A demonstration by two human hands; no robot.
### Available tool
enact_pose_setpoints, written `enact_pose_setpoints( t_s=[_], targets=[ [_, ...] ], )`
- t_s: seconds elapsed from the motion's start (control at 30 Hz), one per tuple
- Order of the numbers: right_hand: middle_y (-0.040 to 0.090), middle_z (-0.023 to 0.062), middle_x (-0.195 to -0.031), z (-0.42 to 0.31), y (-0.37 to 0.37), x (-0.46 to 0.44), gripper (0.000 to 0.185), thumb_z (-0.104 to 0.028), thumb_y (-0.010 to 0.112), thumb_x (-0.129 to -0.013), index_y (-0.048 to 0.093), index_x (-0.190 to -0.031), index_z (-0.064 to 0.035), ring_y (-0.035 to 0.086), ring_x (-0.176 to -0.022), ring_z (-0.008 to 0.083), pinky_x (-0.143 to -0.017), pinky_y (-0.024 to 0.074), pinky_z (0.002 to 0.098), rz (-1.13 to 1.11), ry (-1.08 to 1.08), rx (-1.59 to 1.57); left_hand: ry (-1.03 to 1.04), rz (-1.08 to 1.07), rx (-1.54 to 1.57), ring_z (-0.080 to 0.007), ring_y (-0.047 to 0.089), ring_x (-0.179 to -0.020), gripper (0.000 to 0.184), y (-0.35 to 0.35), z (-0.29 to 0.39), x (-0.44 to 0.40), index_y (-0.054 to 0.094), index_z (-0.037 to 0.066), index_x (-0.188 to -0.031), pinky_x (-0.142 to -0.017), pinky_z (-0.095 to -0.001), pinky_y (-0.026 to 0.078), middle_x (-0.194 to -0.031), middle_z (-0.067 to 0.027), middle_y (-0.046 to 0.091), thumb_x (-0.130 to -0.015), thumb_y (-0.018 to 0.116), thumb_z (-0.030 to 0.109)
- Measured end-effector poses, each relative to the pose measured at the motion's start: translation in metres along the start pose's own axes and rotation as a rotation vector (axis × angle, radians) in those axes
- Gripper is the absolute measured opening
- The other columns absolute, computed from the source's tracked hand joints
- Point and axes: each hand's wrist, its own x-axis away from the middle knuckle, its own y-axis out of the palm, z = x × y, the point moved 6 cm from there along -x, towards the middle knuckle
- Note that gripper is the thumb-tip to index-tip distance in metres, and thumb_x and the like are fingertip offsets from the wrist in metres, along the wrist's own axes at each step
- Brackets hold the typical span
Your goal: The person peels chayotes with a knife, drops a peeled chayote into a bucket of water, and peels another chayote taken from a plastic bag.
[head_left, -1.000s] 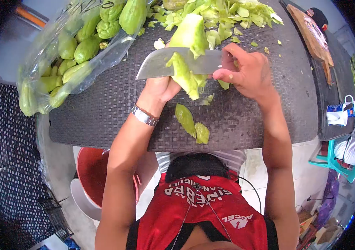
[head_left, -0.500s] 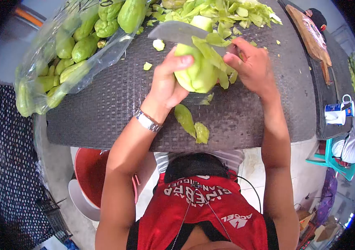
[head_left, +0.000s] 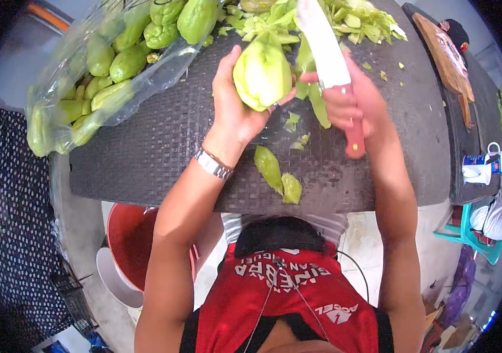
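A pale green, peeled chayote (head_left: 262,73) rests in my left hand (head_left: 236,106), its fingers curled under and around it. My right hand (head_left: 354,100) grips the red handle of a knife (head_left: 324,44), its broad blade pointing up and away, right of the chayote. A long strip of peel (head_left: 317,97) hangs beside the blade and the right fingers. Two larger pieces of peel (head_left: 268,167) lie on the dark woven table (head_left: 168,156), nearer my body. Beyond the hands lies a heap of peelings (head_left: 360,20).
A clear plastic bag (head_left: 145,88) of unpeeled chayotes (head_left: 127,63) lies at the table's left. A red bucket (head_left: 130,241) stands below the near edge. On the right are a wooden board (head_left: 444,53), a mug (head_left: 477,167), a teal stool (head_left: 469,238) and part of another person (head_left: 501,217).
The blade has swung from lying across the chayote to pointing away, right of it, and the red handle now shows. The chayote has moved up slightly in my left hand, now more open to view.
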Motion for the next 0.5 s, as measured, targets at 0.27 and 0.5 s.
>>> enact_pose_setpoints(
  t_s=[0.27,0.5],
  targets=[
    [0.048,-0.0040,-0.050,-0.016,0.004,0.020,0.069,-0.063,0.040,-0.106,0.067,-0.111,-0.0002,0.047,-0.038,0.0106,-0.039,0.0409,0.0312,0.558,-0.272,1.112,-0.035,-0.092,-0.078,-0.0321,0.070,-0.106,0.059,0.000,-0.001,-0.001,0.060,0.007,-0.135,-0.090,-0.0514,0.058,-0.122,-0.0146,0.070,-0.102,0.047,0.054],
    [0.064,0.0096,-0.063,0.007,0.064,0.022,0.059,-0.063,0.073,-0.085,0.062,-0.102,-0.0073,0.068,-0.058,0.0331,-0.055,0.0511,0.0411,0.458,-0.634,1.937,0.028,-0.082,-0.041,-0.0251,0.072,-0.101,0.053,-0.007,-0.005,-0.006,0.066,0.007,-0.125,-0.094,-0.0412,0.056,-0.114,-0.0100,0.074,-0.096,0.061,0.052]
  ],
)
